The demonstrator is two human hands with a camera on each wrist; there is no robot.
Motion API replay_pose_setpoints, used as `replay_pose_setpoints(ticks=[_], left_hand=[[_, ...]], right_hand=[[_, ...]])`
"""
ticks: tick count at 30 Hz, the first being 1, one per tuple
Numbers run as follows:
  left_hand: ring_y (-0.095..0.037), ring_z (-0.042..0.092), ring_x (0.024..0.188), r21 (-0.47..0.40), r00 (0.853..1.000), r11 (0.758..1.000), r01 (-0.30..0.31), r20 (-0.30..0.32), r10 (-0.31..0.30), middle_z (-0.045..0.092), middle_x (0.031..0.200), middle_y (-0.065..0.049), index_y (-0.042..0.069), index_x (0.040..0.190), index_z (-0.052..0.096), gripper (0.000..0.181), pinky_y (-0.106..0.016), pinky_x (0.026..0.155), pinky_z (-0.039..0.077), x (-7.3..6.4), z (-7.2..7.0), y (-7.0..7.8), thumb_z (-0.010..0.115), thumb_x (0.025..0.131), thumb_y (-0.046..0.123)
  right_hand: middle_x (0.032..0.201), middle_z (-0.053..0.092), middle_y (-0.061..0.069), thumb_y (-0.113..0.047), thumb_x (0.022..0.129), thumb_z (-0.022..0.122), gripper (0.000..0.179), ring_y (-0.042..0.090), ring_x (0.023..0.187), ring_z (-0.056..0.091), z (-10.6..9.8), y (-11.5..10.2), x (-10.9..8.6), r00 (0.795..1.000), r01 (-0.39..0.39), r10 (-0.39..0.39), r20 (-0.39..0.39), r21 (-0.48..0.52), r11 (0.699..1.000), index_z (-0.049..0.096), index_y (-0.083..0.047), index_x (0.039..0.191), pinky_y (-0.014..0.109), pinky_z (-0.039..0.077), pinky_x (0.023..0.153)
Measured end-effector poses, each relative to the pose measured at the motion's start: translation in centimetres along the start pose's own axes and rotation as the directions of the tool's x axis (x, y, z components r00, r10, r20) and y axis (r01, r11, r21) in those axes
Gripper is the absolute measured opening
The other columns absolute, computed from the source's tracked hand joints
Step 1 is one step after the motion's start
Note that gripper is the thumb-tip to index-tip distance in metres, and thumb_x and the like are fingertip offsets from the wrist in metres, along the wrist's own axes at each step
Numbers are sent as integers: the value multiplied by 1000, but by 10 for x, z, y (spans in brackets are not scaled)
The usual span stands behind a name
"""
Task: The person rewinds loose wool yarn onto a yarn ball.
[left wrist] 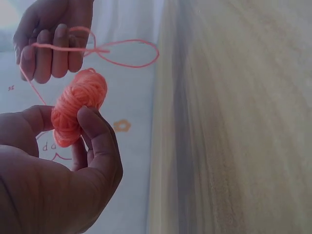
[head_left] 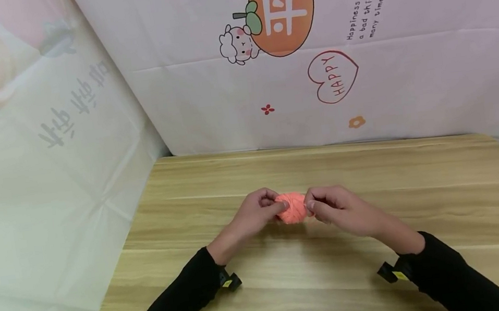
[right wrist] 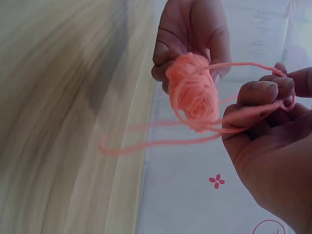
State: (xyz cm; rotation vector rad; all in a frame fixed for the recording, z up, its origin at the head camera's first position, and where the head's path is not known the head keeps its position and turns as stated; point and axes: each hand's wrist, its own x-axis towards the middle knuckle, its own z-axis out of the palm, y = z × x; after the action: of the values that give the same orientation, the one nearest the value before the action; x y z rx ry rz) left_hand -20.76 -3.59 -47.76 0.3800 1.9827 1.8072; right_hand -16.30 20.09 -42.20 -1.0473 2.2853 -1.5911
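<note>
A small ball of coral-pink yarn (head_left: 293, 208) is held above the wooden table, between the two hands. My left hand (head_left: 257, 213) grips its left side, with thumb and fingers pressed to the windings, as the ball of yarn (left wrist: 80, 100) shows in the left wrist view. Close by on the right, my right hand (head_left: 344, 210) pinches a strand of the yarn. In the right wrist view that strand (right wrist: 243, 64) runs from the ball to the curled fingers (right wrist: 258, 92). A loose loop of yarn (left wrist: 129, 66) hangs out from the right hand in the left wrist view.
The wooden tabletop (head_left: 215, 181) spreads under both hands. A white printed cloth (head_left: 205, 103) stands along its far edge, and another pale cloth (head_left: 94, 197) hangs along the left. Small black cameras (head_left: 231, 282) sit on both wrists, over black sleeves.
</note>
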Motion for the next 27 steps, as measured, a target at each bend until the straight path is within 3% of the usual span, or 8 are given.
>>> replay_pose_setpoints(ticks=[6, 12, 16, 22, 27], left_hand=[[-24, 65, 79, -82, 999, 997, -13, -52, 9, 67, 90, -12, 3, 104, 60, 27, -50, 79, 55, 4, -2, 1, 70, 89, 23], [-22, 64, 80, -180, 998, 983, -38, -48, 30, 67, 94, -13, -1, 110, 57, 30, -47, 81, 55, 5, -4, 10, 67, 92, 21], [-22, 65, 83, -217, 998, 975, -48, -41, 40, 67, 97, -14, -1, 112, 56, 31, -44, 81, 55, 4, -6, 15, 66, 94, 21], [-24, 65, 91, -310, 995, 948, -74, 36, 90, 65, 106, -17, -3, 116, 55, 32, -36, 81, 56, 0, -5, 22, 64, 95, 19], [-23, 63, 93, -350, 975, 930, -110, 142, 169, 62, 108, -16, -5, 121, 52, 32, -34, 82, 55, -6, 0, 30, 60, 97, 15]], right_hand=[[59, 35, -4, -8, 105, 42, 24, 7, 49, 31, 10, 0, -8, 999, 28, -28, 19, -10, 1000, 57, -18, 90, 27, 34, 42], [56, 37, -3, -3, 105, 41, 24, 4, 46, 33, 20, 10, -13, 997, 46, -50, 52, 76, 996, 58, -14, 91, 21, 32, 38], [60, 41, -3, -5, 104, 43, 23, 4, 48, 35, 27, 19, -15, 998, 26, -29, 50, 57, 998, 58, -13, 89, 20, 33, 40], [66, 46, -1, -8, 105, 44, 24, 6, 54, 37, 37, 31, -16, 999, 17, -18, 41, 35, 999, 59, -12, 88, 20, 36, 45], [70, 52, 10, -10, 106, 40, 25, 5, 51, 39, 37, 37, -14, 1000, -23, 22, 17, 38, 999, 59, -11, 91, 23, 41, 45]])
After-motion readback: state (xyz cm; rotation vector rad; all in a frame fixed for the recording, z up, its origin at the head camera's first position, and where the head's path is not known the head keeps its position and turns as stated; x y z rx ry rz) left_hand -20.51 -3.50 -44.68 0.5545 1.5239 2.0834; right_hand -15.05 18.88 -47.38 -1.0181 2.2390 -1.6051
